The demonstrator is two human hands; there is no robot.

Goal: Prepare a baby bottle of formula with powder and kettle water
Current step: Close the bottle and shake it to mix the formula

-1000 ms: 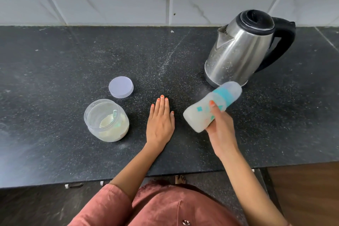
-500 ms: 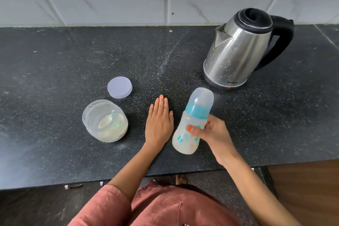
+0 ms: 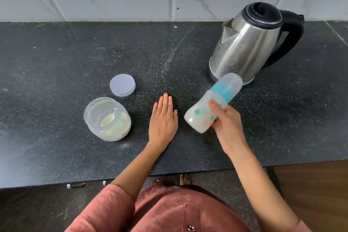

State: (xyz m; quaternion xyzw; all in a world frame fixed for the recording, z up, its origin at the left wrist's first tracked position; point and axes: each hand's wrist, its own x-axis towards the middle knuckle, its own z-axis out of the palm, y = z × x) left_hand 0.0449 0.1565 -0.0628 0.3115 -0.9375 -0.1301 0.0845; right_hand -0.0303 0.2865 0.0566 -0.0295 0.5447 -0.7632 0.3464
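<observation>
While your right hand (image 3: 227, 126) grips the capped baby bottle (image 3: 211, 108) — tilted, milky, raised above the counter (image 3: 56, 52) before the kettle (image 3: 246, 43) — your left hand (image 3: 163, 118) lies flat, fingers straight, beside the open powder jar (image 3: 107, 118) and its lid (image 3: 122, 84).

The translucent plastic baby bottle with teal collar (image 3: 199, 117), milky inside, is held tilted, cap far-right, by the steel kettle (image 3: 243, 49); the clear powder jar (image 3: 87, 117) is left open.

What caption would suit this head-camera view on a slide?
Right hand holds a capped baby bottle of milky formula tilted; left hand lies flat on the counter; powder jar open, kettle behind.
</observation>
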